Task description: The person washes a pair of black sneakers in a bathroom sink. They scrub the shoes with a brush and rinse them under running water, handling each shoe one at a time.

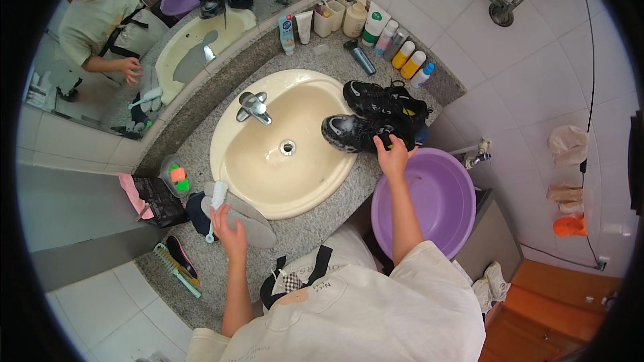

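Note:
My right hand (pixel 392 158) grips the heel part of a black sneaker (pixel 344 133), whose toe bears white foam and reaches over the sink rim. Just behind it lies a second black sneaker (pixel 375 98). My left hand (pixel 231 234) is held over the near left counter with its fingers apart and nothing in it. Beneath its fingertips lies a brush (pixel 219 193) with white bristles and a pale blue handle; the mirror shows a gap between hand and brush. Grey insoles (pixel 254 223) lie under and beside the brush, with a dark cloth (pixel 197 213) to their left.
A cream sink (pixel 287 188) with a chrome faucet (pixel 254 108) is set in the granite counter (pixel 307 236). At my right stands a purple basin (pixel 427 201). Bottles and tubes (pixel 354 17) line the back, near an electric shaver (pixel 359 58). A hairbrush (pixel 176 271) lies at left.

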`<action>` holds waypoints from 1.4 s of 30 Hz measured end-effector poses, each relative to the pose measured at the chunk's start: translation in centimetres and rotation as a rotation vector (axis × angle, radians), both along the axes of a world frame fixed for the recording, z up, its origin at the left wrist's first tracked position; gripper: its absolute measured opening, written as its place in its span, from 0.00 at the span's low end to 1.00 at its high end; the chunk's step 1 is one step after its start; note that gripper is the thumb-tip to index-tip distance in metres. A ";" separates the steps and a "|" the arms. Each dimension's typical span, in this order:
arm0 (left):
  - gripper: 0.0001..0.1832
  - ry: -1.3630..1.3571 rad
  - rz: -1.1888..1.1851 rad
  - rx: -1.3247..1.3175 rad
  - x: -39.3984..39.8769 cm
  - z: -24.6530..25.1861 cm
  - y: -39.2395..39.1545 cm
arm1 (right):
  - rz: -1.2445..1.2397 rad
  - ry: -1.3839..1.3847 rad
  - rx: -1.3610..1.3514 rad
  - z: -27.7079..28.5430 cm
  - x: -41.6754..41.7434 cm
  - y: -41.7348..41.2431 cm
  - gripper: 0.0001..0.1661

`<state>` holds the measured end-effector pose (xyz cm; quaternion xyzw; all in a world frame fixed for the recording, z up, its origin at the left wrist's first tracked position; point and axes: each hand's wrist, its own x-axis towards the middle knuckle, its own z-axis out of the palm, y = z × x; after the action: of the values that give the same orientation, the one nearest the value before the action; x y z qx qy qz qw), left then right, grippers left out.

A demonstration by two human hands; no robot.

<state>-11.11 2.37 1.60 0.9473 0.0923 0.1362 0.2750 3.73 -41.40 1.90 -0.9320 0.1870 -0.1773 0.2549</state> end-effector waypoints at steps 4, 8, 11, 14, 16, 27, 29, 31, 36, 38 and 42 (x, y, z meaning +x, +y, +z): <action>0.24 0.123 -0.072 -0.492 1.3 0.1 -0.4 | 0.143 -0.141 0.121 2.5 -0.4 3.4 0.24; 0.24 0.359 -0.106 -0.938 5.4 2.4 -2.6 | 0.276 -0.097 0.479 2.8 0.2 7.0 0.18; 0.27 0.552 -0.041 -1.049 8.4 2.6 -3.5 | 0.289 0.009 1.329 1.8 1.9 9.7 0.13; 0.36 0.717 0.034 -1.317 10.5 -0.1 -4.6 | 0.221 0.174 1.886 -1.8 2.8 12.0 0.19; 0.36 0.861 0.048 -1.473 11.8 -1.8 -5.7 | 0.145 0.378 2.078 -3.4 2.4 13.8 0.22; 0.31 0.960 0.026 -1.736 12.6 -6.6 -6.7 | -0.094 0.873 2.272 -7.9 2.2 13.4 0.35; 0.31 0.794 -0.002 -1.908 12.9 -5.8 -7.7 | -0.128 0.881 2.323 -8.9 2.6 13.4 0.34; 0.32 0.808 0.075 -2.010 14.2 -6.3 -7.7 | -0.193 0.887 2.307 -8.8 3.1 14.2 0.34; 0.39 0.812 0.322 -1.756 15.2 -8.4 -8.2 | -0.376 0.839 1.558 -9.2 5.2 15.4 0.28; 0.44 0.755 0.449 -1.584 15.1 -9.2 -7.6 | -0.232 0.513 1.075 -10.1 6.4 15.6 0.27; 0.46 0.699 0.535 -1.543 14.2 -10.7 -5.4 | 0.200 0.229 0.962 -8.5 10.5 17.1 0.30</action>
<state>3.08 -3.00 -9.11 0.4322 0.4553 -0.2011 0.7519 14.23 -24.29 -6.57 -0.7357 0.1839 0.0576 0.6493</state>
